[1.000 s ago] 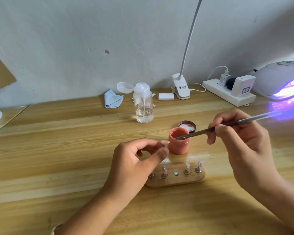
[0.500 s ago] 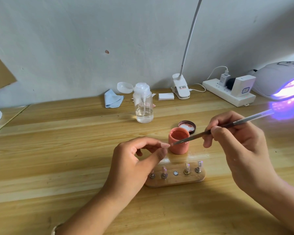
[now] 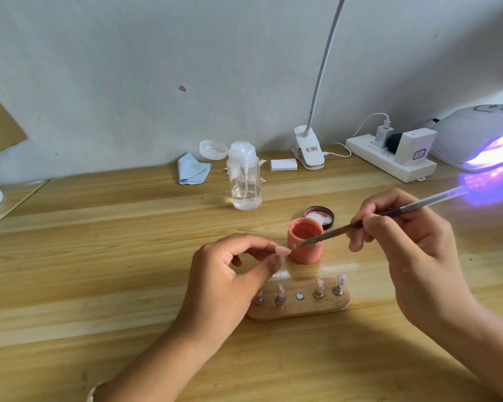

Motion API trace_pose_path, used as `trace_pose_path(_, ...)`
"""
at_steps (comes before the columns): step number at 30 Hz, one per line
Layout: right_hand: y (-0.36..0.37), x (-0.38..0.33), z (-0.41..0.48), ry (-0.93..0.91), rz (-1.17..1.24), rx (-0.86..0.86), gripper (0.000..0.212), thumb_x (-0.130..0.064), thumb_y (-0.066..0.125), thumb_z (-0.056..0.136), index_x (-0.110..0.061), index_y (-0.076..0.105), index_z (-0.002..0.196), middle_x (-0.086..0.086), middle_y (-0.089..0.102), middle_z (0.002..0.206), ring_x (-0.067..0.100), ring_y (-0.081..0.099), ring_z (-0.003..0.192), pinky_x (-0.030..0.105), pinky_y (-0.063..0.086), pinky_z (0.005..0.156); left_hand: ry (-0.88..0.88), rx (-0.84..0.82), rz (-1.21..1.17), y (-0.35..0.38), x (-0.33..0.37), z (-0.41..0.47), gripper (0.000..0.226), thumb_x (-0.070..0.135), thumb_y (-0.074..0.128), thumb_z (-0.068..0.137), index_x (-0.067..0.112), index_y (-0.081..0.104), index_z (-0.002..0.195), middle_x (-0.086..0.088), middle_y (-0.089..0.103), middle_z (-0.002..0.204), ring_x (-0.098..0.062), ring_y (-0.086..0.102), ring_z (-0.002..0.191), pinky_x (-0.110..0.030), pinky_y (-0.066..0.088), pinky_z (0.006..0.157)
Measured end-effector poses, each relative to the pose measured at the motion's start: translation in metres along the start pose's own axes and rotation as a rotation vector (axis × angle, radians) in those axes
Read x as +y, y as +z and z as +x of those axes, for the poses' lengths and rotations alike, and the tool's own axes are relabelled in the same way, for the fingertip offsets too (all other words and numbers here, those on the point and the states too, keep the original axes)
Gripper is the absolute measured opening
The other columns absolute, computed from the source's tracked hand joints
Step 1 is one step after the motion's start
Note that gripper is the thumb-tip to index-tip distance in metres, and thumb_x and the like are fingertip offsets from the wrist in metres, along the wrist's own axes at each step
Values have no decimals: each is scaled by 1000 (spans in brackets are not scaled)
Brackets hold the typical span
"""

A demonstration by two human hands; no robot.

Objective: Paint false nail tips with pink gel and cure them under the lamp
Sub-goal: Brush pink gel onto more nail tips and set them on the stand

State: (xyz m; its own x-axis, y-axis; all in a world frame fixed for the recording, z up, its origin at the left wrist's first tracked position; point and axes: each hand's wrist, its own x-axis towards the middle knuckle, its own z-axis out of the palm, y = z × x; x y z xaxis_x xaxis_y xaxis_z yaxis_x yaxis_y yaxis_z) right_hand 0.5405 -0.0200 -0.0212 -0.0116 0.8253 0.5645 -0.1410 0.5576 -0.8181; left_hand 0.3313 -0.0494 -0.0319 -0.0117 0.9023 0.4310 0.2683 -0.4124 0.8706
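- Left hand (image 3: pixel 224 274) pinches a small pink false nail tip (image 3: pixel 283 250); right hand (image 3: pixel 404 250) grips a slim silver brush (image 3: pixel 331 232) touching it.
- I judge this the painting step; next calls for steady strokes.

Pinches a pink nail tip (image 3: pixel 282 250) in the left grip (image 3: pixel 230 274), just beside the open gel pot (image 3: pixel 305 255). Holds a brush (image 3: pixel 331 230) in the right grip (image 3: pixel 404 242), bristles meeting the nail tip. Shows a wooden stand (image 3: pixel 302 310) nearer on the table (image 3: pixel 99 256), lamp (image 3: pixel 476 134) glowing violet.
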Motion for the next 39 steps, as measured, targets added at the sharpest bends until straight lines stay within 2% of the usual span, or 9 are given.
trace_pose_path(4, 3, 0, -3, -19, 39, -90, 6, -8, 56, 93, -8, 58, 87, 2, 67, 62, 10, 65, 67, 13, 48, 73, 5, 8, 24, -1, -1, 0, 12, 13, 81, 75, 21, 80, 84, 9, 74, 79, 0, 62, 75, -17, 47, 49)
trace_pose_path(7, 4, 0, -4, 4, 30, -134, 7, -8, 53, 94, -5, 58, 89, 5, 69, 65, 9, 67, 67, 13, 48, 73, -5, 11, 16, -1, -1, 0, 11, 16, 81, 74, 21, 80, 84, 10, 74, 80, 1, 62, 76, -18, 47, 49)
trace_pose_path(14, 0, 1, 1, 31, -1, 17, 8, -8, 55, 84, -12, 61, 79, 3, 61, 56, 12, 56, 62, 15, 44, 67, -12, 2, -2, -1, -1, 0, 12, 13, 80, 77, 23, 80, 84, 7, 76, 84, -6, 65, 79, -20, 48, 46)
trace_pose_path(18, 2, -1, -2, -16, 41, -84, 4, -14, 60, 90, -13, 61, 86, 2, 66, 63, 14, 63, 69, 17, 48, 74, -9, -4, 48, -1, 0, 0, 13, 19, 81, 75, 27, 80, 85, 11, 75, 81, -1, 64, 77, -16, 48, 58)
trace_pose_path(21, 4, -1, -4, 0, 37, -145, 6, -16, 60, 93, -12, 62, 88, 4, 69, 67, 14, 66, 71, 19, 50, 76, -25, -2, 57, -1, 0, 0, 11, 21, 81, 74, 23, 80, 85, 11, 74, 80, 2, 62, 76, -16, 48, 59)
trace_pose_path(24, 3, -1, -2, 28, -23, -68, 6, -24, 60, 83, -20, 64, 80, 4, 66, 62, 15, 62, 67, 21, 48, 73, -24, 1, 55, -1, 0, 0, 11, 18, 81, 75, 21, 80, 85, 10, 74, 81, 0, 63, 77, -16, 48, 58)
trace_pose_path(28, -1, 1, 0, 24, -10, 26, 13, -7, 54, 83, -16, 62, 77, 5, 62, 57, 11, 57, 62, 16, 45, 67, -14, -5, 54, -1, 1, 0, 11, 17, 81, 76, 22, 80, 85, 9, 75, 83, -3, 65, 79, -15, 48, 59)
trace_pose_path(34, 3, 0, -4, -11, 4, -124, 6, -18, 60, 89, -15, 62, 86, 6, 68, 66, 16, 65, 70, 20, 50, 76, -25, 1, 48, -1, 2, 0, 12, 26, 79, 73, 22, 79, 84, 11, 74, 79, 3, 62, 74, -15, 48, 60)
trace_pose_path(39, -2, 0, -1, -15, -96, 9, 9, -27, 57, 79, -21, 64, 78, 1, 64, 62, 16, 59, 64, 24, 47, 71, -32, -1, 44, -1, 3, 0, 12, 27, 79, 74, 26, 80, 86, 13, 75, 81, 3, 63, 76, -13, 48, 60)
